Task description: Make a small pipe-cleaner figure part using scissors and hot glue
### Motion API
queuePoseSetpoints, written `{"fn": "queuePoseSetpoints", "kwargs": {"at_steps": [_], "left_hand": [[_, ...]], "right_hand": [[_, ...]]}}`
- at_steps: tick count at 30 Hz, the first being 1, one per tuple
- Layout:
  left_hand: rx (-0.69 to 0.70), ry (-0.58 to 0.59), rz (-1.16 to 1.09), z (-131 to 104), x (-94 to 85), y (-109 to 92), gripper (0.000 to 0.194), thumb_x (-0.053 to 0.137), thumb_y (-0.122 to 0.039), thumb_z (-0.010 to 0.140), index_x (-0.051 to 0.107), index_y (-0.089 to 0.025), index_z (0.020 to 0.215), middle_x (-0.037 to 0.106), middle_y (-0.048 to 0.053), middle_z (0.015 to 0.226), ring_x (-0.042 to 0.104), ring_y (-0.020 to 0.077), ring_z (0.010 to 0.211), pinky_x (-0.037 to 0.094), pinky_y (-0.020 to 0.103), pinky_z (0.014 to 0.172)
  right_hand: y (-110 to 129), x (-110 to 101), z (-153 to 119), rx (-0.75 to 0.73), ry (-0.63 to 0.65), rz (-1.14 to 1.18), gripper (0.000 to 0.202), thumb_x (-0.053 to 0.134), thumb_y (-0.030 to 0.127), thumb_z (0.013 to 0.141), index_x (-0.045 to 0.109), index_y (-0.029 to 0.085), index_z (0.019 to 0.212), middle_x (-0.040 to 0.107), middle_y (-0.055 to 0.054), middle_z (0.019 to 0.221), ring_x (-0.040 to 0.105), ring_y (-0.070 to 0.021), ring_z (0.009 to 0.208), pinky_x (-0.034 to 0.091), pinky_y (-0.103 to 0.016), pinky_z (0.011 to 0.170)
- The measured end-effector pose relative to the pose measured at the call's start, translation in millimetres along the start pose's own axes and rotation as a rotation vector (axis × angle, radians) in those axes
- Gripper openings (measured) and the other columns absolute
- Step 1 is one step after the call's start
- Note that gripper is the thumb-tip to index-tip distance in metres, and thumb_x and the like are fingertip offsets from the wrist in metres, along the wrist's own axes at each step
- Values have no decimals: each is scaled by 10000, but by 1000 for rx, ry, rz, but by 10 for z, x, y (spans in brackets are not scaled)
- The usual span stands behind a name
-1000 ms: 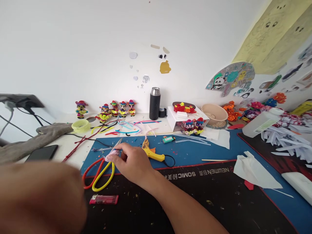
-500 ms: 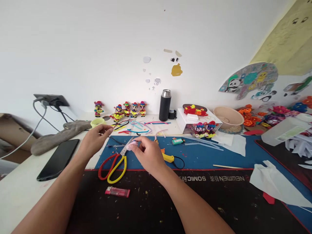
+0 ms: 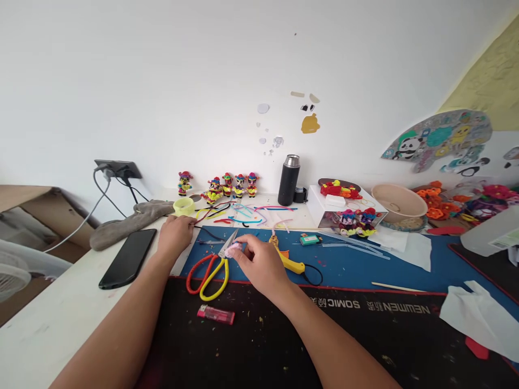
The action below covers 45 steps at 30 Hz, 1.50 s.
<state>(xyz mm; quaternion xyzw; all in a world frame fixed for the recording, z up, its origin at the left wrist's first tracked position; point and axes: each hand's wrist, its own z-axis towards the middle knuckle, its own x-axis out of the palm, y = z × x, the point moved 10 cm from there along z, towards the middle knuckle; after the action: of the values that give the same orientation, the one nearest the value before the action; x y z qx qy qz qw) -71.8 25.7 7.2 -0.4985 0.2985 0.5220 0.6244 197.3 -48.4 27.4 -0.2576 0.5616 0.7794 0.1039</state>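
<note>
My right hand [image 3: 263, 265] pinches a small pale pink and white piece [image 3: 234, 249], perhaps a fuzzy doll part, held above the blades of the scissors [image 3: 208, 275] with red and yellow handles. At the left edge of the blue mat, my left hand [image 3: 177, 236] reaches to the table with its fingertips together at the end of a thin dark red pipe cleaner [image 3: 214, 209]. Just behind that hand sits a yellow tape roll [image 3: 184, 206]. Loose coloured pipe cleaners [image 3: 245, 220] lie ahead of both hands. Beyond my right hand is a yellow glue gun [image 3: 294, 265].
A pink lighter [image 3: 216, 314] lies on the black mat, a phone [image 3: 127, 258] at left. Several small dolls [image 3: 227, 185] line the wall beside a black flask [image 3: 288, 181]. A white box [image 3: 320, 213], a bowl [image 3: 399, 202] and white paper [image 3: 478, 313] are at right.
The view has turned left. My left hand has gone down to the pipe cleaners, its fingers closing. My right hand keeps the pale piece above the scissors.
</note>
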Motion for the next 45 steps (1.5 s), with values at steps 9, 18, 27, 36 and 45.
{"fn": "queuePoseSetpoints", "kwargs": {"at_steps": [9,18,27,36,45], "left_hand": [[-97,-144,-261,22,-175,139,90,695,-268,757,743,-231,692,750,197,1021,549,461,1206,371,549,1065],[-343,-176,-951,-7,-411,363,180,697,-383,832,709,-206,865,738,91,871,656,236,760,525,345,674],[-398,105,-1611,-92,-196,-108,126,719,-204,906,729,-197,1031,764,65,991,711,155,819,593,230,687],[-450,127,-1631,-162,-161,-240,44,728,-193,900,716,-209,940,803,48,999,758,174,889,598,255,754],[-306,292,-1513,-291,-88,-682,266,926,-350,742,748,-168,822,797,88,969,717,186,830,572,257,712]], "right_hand": [[50,104,-47,-54,64,-101,271,674,424,989,747,219,1149,669,16,706,578,-160,638,335,-275,608],[61,139,-54,-60,91,-142,303,664,450,998,744,220,1179,680,6,717,589,-168,643,328,-281,611],[62,149,-72,-54,106,-168,327,655,478,1005,743,229,1197,684,9,717,583,-159,625,335,-279,605],[59,175,-81,-43,130,-191,318,656,461,1005,745,235,1210,713,-12,751,626,-183,671,342,-285,624],[45,172,-38,-17,165,-232,289,676,423,1004,746,235,1212,723,-2,734,648,-183,674,336,-281,613]]}}
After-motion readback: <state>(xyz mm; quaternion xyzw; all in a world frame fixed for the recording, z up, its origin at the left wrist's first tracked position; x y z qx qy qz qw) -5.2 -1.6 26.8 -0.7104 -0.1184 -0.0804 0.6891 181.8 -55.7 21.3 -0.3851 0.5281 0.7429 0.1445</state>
